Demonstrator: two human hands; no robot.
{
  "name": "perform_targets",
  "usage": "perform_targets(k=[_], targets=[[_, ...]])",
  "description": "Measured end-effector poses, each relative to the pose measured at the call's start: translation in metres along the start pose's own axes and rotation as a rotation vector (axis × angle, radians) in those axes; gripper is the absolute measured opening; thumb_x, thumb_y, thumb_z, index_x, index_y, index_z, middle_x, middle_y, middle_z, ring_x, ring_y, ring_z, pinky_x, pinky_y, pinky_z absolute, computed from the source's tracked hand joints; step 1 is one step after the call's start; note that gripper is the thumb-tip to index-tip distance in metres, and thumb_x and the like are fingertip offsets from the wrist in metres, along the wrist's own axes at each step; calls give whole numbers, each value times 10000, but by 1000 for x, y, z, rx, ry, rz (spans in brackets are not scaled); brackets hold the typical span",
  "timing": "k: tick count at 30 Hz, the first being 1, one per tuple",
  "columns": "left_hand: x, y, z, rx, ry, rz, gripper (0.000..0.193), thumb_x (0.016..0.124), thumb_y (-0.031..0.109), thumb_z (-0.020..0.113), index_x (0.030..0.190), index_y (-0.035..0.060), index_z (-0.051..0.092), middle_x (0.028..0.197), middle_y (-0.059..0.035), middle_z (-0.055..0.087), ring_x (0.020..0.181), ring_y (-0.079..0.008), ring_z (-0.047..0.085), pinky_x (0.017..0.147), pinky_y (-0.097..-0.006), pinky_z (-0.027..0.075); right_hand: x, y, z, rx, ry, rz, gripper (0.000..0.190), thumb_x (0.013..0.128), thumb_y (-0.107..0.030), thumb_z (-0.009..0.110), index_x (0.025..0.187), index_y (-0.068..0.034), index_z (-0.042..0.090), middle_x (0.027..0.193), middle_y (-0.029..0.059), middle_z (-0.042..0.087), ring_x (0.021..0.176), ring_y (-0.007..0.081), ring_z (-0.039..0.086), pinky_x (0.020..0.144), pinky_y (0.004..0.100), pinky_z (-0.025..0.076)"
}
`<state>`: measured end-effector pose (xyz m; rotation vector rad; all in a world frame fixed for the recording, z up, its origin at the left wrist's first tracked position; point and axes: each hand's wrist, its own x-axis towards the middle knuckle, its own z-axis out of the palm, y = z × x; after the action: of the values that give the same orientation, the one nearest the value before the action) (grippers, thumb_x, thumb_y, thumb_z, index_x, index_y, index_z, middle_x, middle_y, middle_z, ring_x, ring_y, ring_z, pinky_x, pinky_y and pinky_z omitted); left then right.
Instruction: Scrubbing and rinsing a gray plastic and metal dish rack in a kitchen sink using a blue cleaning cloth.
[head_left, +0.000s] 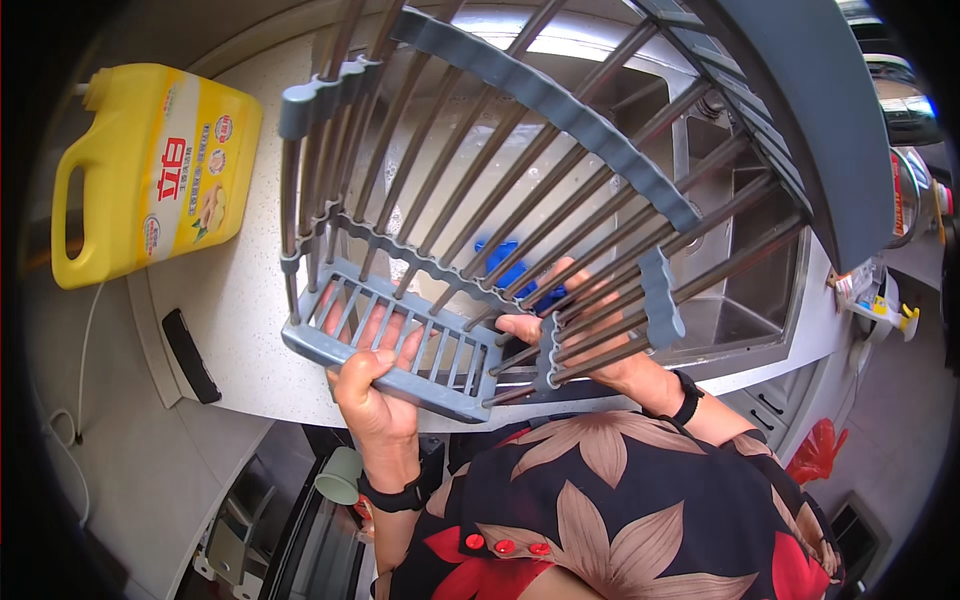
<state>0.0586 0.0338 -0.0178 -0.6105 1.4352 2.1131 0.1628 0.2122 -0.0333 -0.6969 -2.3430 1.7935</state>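
Note:
A dish rack (615, 135) with grey plastic ends and metal rods is held up, tilted, over the sink. My left hand (375, 382) grips its slatted grey end, thumb on the near edge and fingers showing through the slats. Behind the rods at the rack's near right side, my right hand (592, 322) supports it, thumb and fingers around the rods. Beyond the rods, a blue cloth or glove (506, 262) lies by the right hand, partly hidden. The sink basin (450, 157) behind the rack holds cloudy, sudsy water.
A yellow detergent jug (172, 165) stands on the speckled counter (255, 300) at the left, near a black strip-shaped object (190, 356). A second steel basin (757, 262) lies right. A green cup (340, 475) is below the counter, and a red plastic bag (819, 451) hangs lower right.

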Motion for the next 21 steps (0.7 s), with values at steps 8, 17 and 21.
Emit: perform_targets(k=[8,17,21], targets=[[3,0,-1,-2,-22,48,881,595,45,508,1436,65,245,1301,-337,381,1246,-460,408,949,-577,442,-19,59,-20,765,-74,311,240,837,-72,633,1055,-30,543,939,41,594,809,135,587,708,304,494],[4,1,0,-28,-72,23,886,591,52,528,1436,97,263,1309,-331,396,1232,-442,432,952,-571,449,-42,136,-21,1022,-215,263,368,794,-79,670,1139,14,580,1002,110,645,913,189,618,819,322,499],[4,1,-5,-19,-51,26,886,588,57,536,1432,109,272,1305,-327,406,1218,-433,450,960,-553,450,-23,71,-33,859,-59,367,376,761,-82,718,1104,14,598,1001,105,640,949,200,596,830,327,485]])
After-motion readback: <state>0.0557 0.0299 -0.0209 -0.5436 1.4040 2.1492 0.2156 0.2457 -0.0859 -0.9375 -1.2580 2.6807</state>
